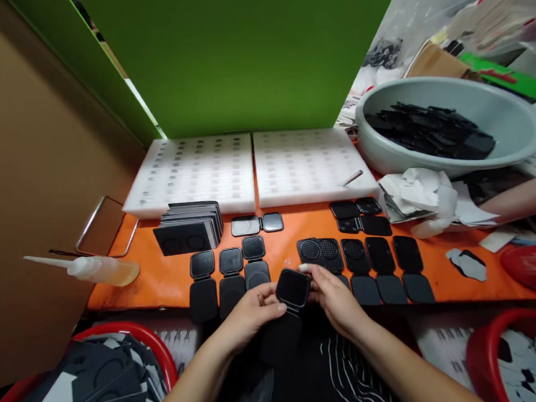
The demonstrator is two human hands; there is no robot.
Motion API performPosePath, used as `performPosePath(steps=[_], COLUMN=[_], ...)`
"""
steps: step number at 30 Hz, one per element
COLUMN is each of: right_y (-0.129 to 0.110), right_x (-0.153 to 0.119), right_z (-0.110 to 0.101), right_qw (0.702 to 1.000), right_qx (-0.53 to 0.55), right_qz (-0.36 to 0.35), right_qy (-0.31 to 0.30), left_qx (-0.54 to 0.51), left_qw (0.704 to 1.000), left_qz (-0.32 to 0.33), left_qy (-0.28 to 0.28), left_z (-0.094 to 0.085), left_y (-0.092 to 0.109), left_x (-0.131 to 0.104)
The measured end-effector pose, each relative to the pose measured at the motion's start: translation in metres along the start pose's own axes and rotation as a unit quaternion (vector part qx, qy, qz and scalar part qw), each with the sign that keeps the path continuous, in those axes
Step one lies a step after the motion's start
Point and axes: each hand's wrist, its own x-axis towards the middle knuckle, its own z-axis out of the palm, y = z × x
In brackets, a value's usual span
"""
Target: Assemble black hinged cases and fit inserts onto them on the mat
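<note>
An unfolded black hinged case (pixel 293 287) is held over the table's front edge, its framed square half up and its flat half hanging below. My left hand (pixel 254 312) grips it by the hinge on the left, thumb on top. On the right side, the fingers of my right hand (pixel 331 292) pinch the square half's edge. Similar open cases lie in rows to the left (pixel 201 264) and right (pixel 380 255) of my hands. Behind them are a stack of black cards (pixel 182 238) and an open case with a shiny panel (pixel 246 225).
Two white foam blocks (pixel 193 204) (pixel 314 195) stand at the back, a metal tool (pixel 351 178) on one. A glue bottle (pixel 100 271) lies left. A grey basin (pixel 456 158) of black parts is at the right. Red tubs (pixel 161 345) (pixel 481 351) flank me below the orange table (pixel 158 286).
</note>
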Motion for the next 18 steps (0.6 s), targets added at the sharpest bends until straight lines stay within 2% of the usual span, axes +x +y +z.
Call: performPosePath(steps=[2,3,5,10,14,18], right_y=[-0.005,-0.007,-0.009,-0.004,0.000,-0.002], right_x=[0.003,0.004,0.003,-0.004,-0.010,-0.017], right_z=[0.003,0.003,0.003,0.000,-0.001,-0.004], right_qw=[0.981,0.970,0.961,0.968,0.976,0.974], right_qx=[0.099,0.126,0.141,0.087,-0.010,-0.048], right_qz=[0.138,0.175,0.203,0.160,0.099,0.097], right_qy=[-0.090,-0.113,-0.126,-0.170,-0.192,-0.197], left_qx=[0.058,0.089,0.147,0.273,0.379,0.398], left_qw=[0.998,0.996,0.989,0.960,0.921,0.915], left_qz=[-0.005,-0.010,-0.019,-0.022,0.005,-0.002], left_qy=[0.001,0.004,0.016,0.053,0.088,0.061], left_z=[0.000,-0.001,-0.001,-0.001,-0.002,-0.005], left_y=[-0.003,-0.003,-0.002,0.003,-0.001,-0.004], left_x=[0.001,0.001,-0.001,-0.009,-0.014,-0.018])
